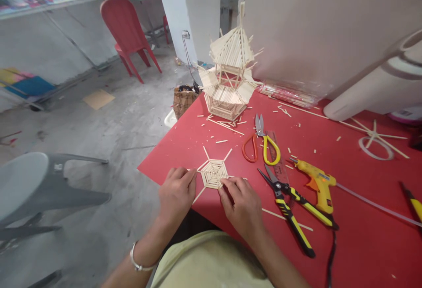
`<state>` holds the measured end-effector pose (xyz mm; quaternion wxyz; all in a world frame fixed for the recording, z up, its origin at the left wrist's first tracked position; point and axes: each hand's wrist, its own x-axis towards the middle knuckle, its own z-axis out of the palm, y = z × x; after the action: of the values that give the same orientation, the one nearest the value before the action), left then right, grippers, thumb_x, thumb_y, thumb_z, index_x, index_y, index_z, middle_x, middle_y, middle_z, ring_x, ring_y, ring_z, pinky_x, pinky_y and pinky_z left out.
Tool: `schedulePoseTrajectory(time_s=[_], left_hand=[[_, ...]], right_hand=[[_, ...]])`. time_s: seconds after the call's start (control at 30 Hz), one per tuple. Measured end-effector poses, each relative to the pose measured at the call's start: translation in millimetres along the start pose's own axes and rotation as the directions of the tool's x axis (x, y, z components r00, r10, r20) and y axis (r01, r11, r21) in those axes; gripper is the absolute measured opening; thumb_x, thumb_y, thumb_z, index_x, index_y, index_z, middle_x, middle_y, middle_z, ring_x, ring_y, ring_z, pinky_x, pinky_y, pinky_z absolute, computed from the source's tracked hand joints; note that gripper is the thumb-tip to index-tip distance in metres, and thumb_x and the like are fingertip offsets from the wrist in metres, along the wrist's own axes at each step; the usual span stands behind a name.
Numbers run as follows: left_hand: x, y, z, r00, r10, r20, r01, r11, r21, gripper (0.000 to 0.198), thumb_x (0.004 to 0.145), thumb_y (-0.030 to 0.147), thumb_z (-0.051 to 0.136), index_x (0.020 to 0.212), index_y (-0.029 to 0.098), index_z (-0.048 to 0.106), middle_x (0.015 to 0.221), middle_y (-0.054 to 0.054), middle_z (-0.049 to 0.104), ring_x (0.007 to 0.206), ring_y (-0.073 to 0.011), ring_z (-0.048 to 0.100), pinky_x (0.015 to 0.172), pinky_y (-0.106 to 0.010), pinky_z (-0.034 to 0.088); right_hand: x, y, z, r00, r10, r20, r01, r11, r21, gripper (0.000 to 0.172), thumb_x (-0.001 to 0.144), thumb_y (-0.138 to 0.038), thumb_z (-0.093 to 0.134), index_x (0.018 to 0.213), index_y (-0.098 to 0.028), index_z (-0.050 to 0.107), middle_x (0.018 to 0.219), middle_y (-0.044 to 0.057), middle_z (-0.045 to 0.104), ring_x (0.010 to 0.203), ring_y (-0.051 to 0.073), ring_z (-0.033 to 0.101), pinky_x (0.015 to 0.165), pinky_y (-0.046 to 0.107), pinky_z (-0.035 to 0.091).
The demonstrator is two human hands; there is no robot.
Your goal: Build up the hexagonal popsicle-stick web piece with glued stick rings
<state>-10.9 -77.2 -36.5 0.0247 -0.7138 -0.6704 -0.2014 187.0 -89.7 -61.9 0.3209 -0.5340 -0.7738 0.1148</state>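
Note:
A six-sided web of thin sticks (214, 174) lies flat near the front edge of the red table (362, 235), with spokes reaching out from its corners. My left hand (178, 187) is at its left side, fingers closed by the end of one spoke. At the lower right of the web, my right hand (240, 195) has its thumb and fingertips pinched on its edge; any small piece between them is hidden. Right of the web lie scissors (260, 136) with red and yellow handles, black-and-yellow cutters (286, 204) and a yellow glue gun (318, 182).
A stick-built tower (229, 77) stands at the table's back corner. Cut stick pieces, a ruler (277, 160), a star of sticks (374, 134) and large rolls (372, 81) are on the table. A red chair (123, 24) and grey stool (23, 182) stand left.

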Motion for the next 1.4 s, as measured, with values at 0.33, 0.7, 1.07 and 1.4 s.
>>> schedulePoseTrajectory(time_s=[0.33,0.7,1.07,1.4], left_hand=[[-1.7,6.1,2.8,0.995,-0.079,-0.057,0.073,0.993,-0.092,0.027,0.095,0.028,0.052,0.085,0.024,0.077,0.074,-0.002,0.065,0.069,-0.0123,0.059,0.06,-0.023,0.039],[-2.3,7.2,6.6,0.994,-0.084,-0.069,0.081,0.996,-0.042,0.026,0.095,0.03,0.053,0.085,0.025,0.077,0.076,-0.003,0.066,0.071,-0.0135,0.06,0.057,-0.025,0.035],[-2.7,0.9,12.3,0.998,-0.049,-0.049,0.045,0.996,-0.079,0.025,0.095,0.03,0.053,0.088,0.025,0.077,0.076,-0.004,0.068,0.072,-0.0154,0.059,0.067,-0.029,0.038],[-0.1,1.6,8.4,0.999,0.006,-0.031,-0.006,1.0,-0.001,0.026,0.095,0.029,0.052,0.089,0.026,0.077,0.074,-0.003,0.068,0.071,-0.0163,0.058,0.067,-0.031,0.033]], right_hand=[[0.6,-0.1,-1.5,1.0,0.009,0.014,-0.009,1.0,0.002,0.023,0.097,-0.027,0.051,0.113,-0.02,0.065,0.1,0.009,0.066,0.095,0.02,0.061,0.081,0.032,0.047],[0.1,1.9,0.3,1.0,-0.013,0.018,0.012,1.0,0.022,0.022,0.097,-0.025,0.051,0.114,-0.02,0.064,0.1,0.008,0.067,0.094,0.021,0.061,0.084,0.034,0.046],[1.3,0.6,-1.3,1.0,-0.009,0.0,0.009,1.0,0.01,0.022,0.097,-0.026,0.05,0.112,-0.02,0.065,0.099,0.008,0.067,0.093,0.02,0.062,0.082,0.033,0.047],[1.4,1.1,-0.6,1.0,-0.009,0.012,0.009,1.0,0.009,0.021,0.097,-0.027,0.051,0.112,-0.02,0.065,0.099,0.007,0.067,0.092,0.02,0.061,0.083,0.033,0.046]])
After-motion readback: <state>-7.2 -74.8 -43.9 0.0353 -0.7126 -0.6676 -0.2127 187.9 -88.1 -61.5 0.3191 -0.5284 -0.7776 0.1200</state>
